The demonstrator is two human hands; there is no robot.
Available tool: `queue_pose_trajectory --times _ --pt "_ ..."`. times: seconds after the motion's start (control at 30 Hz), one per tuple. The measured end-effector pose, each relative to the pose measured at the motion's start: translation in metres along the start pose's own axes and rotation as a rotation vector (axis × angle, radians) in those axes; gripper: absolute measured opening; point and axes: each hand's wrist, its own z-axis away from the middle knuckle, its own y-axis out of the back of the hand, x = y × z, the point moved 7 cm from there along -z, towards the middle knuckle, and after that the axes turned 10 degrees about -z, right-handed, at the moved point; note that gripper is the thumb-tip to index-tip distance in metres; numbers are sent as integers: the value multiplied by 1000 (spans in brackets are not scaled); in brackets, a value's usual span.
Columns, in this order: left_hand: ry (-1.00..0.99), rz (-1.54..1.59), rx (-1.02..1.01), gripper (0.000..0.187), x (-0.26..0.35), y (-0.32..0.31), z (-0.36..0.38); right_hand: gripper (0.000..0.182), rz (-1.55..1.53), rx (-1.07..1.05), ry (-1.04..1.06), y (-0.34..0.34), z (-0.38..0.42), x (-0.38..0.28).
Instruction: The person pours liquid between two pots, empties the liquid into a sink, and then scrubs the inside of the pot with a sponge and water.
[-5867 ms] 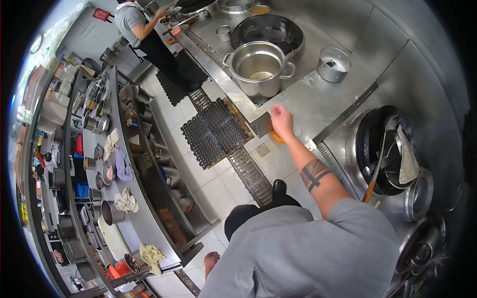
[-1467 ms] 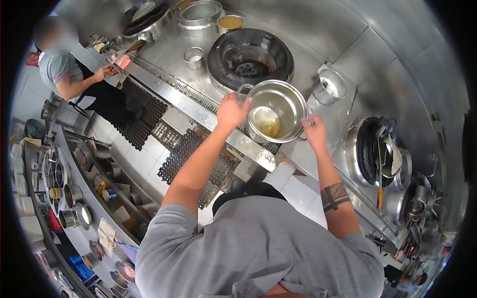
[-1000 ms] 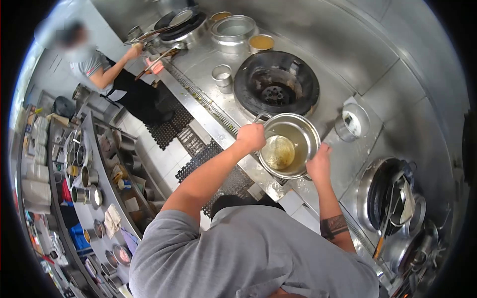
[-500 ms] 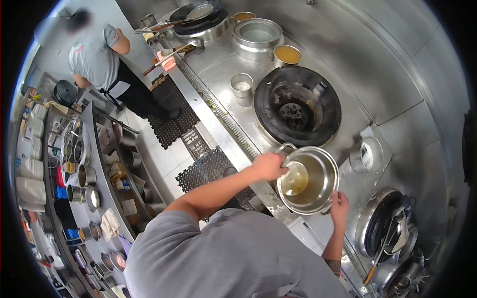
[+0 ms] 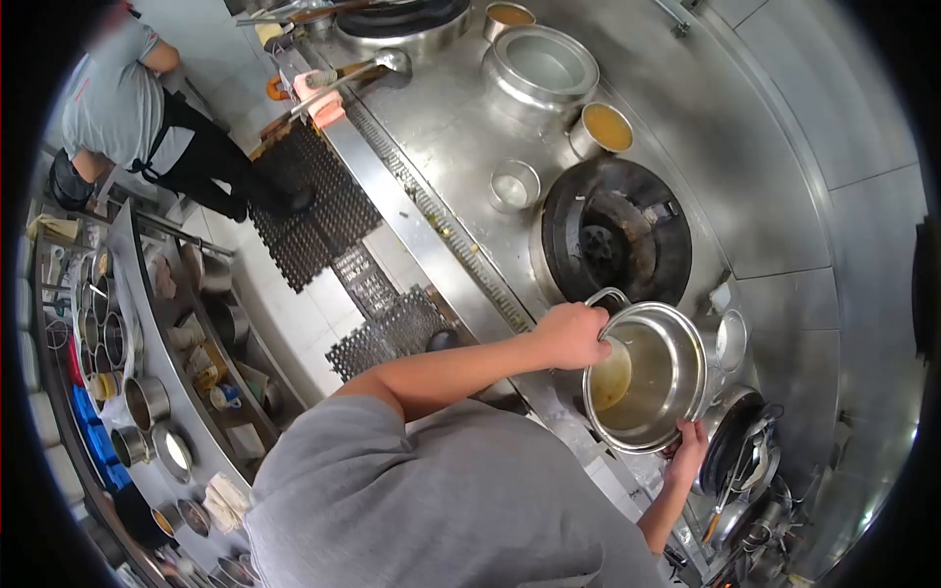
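A large steel pot [image 5: 667,387] is held in front of me over the counter's front edge, tilted toward its left side. A little yellowish liquid [image 5: 613,377] lies inside it on that side. My left hand [image 5: 573,336] is closed on the pot's rim near the upper loop handle. Lower right, my right hand [image 5: 689,446] grips the opposite side; its fingertips are partly hidden behind the pot. Just beyond the pot is a black wok burner [image 5: 559,230] with nothing on its ring.
On the steel counter stand a small steel cup [image 5: 515,186], a container of orange-yellow liquid [image 5: 608,127] and a big lidless pot [image 5: 542,67]. A ladle [image 5: 394,63] lies farther back. Another person [image 5: 118,98] stands at upper left. Shelves with pans [image 5: 147,402] line the left.
The pot has moved right in view with both hands still on it, and the liquid has gathered on its left side. My view has turned, shifting the surroundings.
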Motion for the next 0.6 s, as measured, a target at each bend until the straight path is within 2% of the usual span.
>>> queue_pose_trajectory --times 0.17,0.23,0.37,0.5,0.57,0.6 --pt "51 -192 82 34 -43 99 -6 20 -128 -182 -64 -111 12 -30" --pt "191 -182 155 36 -70 133 -8 24 -135 -216 -64 -150 9 -34" --pt "300 -309 266 32 -117 191 -31 39 -66 -344 1 -232 6 -54" --pt "324 -420 357 28 -150 232 -48 30 -72 -399 -3 -294 7 -59" --pt "357 -513 370 27 -168 250 -63 48 -71 -464 -12 -321 7 -59" --pt "352 -517 364 27 -175 257 -70 48 -76 -459 -16 -332 9 -61"
